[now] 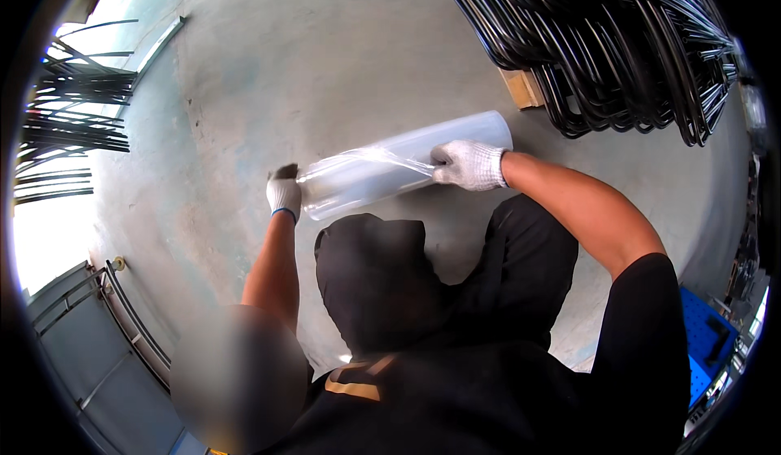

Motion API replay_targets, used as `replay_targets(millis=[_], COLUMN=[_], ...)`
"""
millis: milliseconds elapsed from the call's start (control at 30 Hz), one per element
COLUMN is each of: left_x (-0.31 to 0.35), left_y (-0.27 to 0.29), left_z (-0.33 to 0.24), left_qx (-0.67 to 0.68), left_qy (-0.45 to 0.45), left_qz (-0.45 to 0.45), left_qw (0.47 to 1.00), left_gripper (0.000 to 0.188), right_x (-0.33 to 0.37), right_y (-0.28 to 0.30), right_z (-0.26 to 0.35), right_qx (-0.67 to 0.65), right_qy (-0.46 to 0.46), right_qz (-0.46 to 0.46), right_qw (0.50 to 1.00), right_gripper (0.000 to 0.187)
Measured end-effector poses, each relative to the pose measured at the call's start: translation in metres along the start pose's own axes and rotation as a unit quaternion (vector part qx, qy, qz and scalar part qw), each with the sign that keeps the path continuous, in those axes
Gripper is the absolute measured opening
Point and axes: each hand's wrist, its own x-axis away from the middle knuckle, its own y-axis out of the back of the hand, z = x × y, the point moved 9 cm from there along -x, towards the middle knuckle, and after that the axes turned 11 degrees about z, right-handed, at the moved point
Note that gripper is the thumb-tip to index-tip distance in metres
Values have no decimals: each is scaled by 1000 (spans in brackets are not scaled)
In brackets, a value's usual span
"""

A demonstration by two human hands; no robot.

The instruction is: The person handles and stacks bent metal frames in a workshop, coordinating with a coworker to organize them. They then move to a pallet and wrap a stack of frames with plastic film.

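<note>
A thick roll of clear stretch film [407,150] lies slantwise before my knees, its right end farther away. My left hand [284,193], in a white knit glove with dark fingertips, is closed at the roll's left end; its fingers are partly hidden and slightly blurred. Over the right half of the roll, my right hand [472,164], gloved the same way, pinches a gathered loose strip of the film [394,159]. That strip is drawn taut across the roll's surface toward the left.
Stacked bent black metal tubes [602,48] stand at the far right, by a wooden block [521,89]. More black bars [77,113] stick out at the left. A grey metal cart or frame [106,357] is at lower left, a blue perforated panel [706,341] at lower right. Concrete floor [325,56] lies ahead.
</note>
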Motion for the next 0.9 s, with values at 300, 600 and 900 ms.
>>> replay_targets(millis=[300, 600, 900], left_x=[86, 94, 144], left_y=[-212, -211, -202], left_z=[-251, -251, -229], left_qx=[-388, -458, -562], left_qy=[-281, -348, -226], left_qz=[362, 223, 321], left_qw=[799, 787, 728], left_gripper=[63, 8, 19], right_x=[35, 39, 18], right_y=[10, 28, 22], right_z=[-10, -48, -61], right_qx=[52, 31, 213], right_qy=[2, -52, -101], right_qz=[-76, -176, -39], right_qw=[996, 982, 971], right_gripper=[32, 45, 44])
